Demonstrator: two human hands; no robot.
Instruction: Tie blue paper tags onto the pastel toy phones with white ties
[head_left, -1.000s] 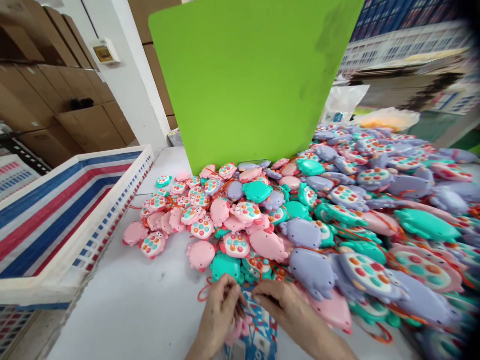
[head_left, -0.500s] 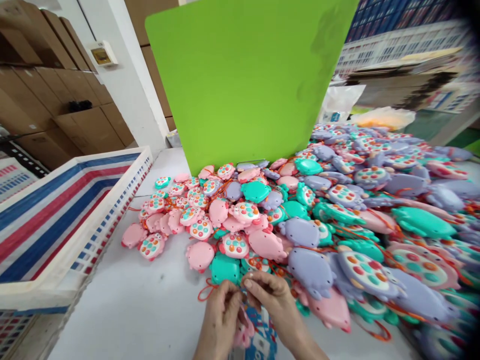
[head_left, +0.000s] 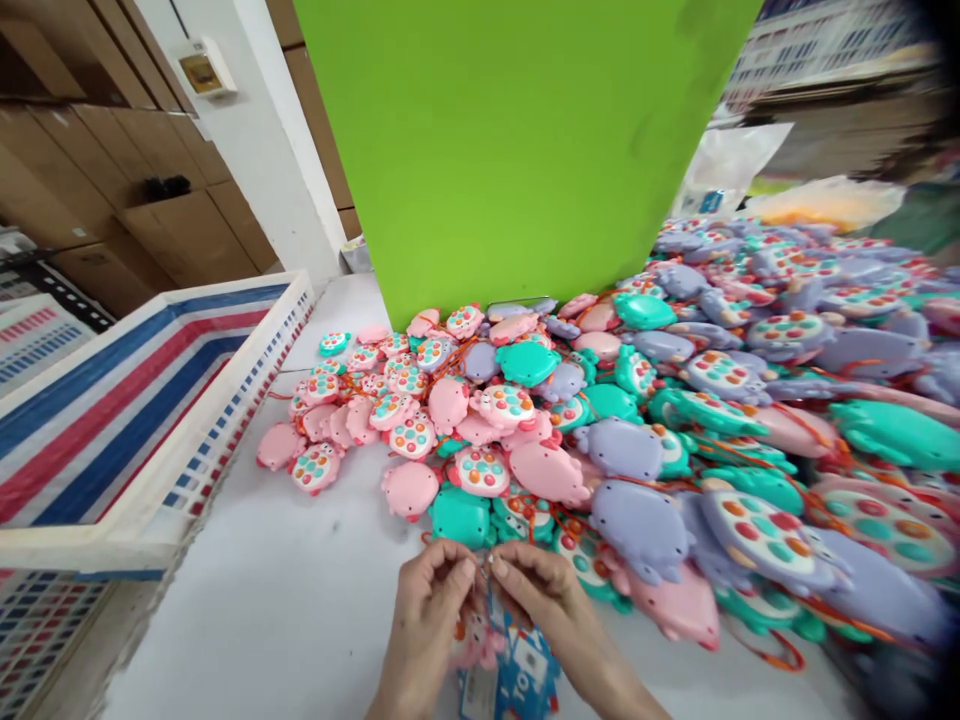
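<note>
At the near edge of the table, my left hand and my right hand are closed, fingertips close together. Each pinches at a thin string, whose exact shape is too small to make out. Under the fingers lies a pink animal-shaped toy with coloured buttons, partly hidden by my left hand. Blue printed cards lie beside it, between my wrists. Just beyond my fingertips sit a teal toy and a pink toy.
A large pile of pink, teal and lilac toys with orange cords spreads over the right of the white table. Behind stands a green board. At left is a white crate with a striped lining; cardboard boxes are stacked beyond.
The view has shifted slightly, so the green board looks nearer. My left hand has turned and closed its fingertips toward the right hand's. More of the blue cards shows.
</note>
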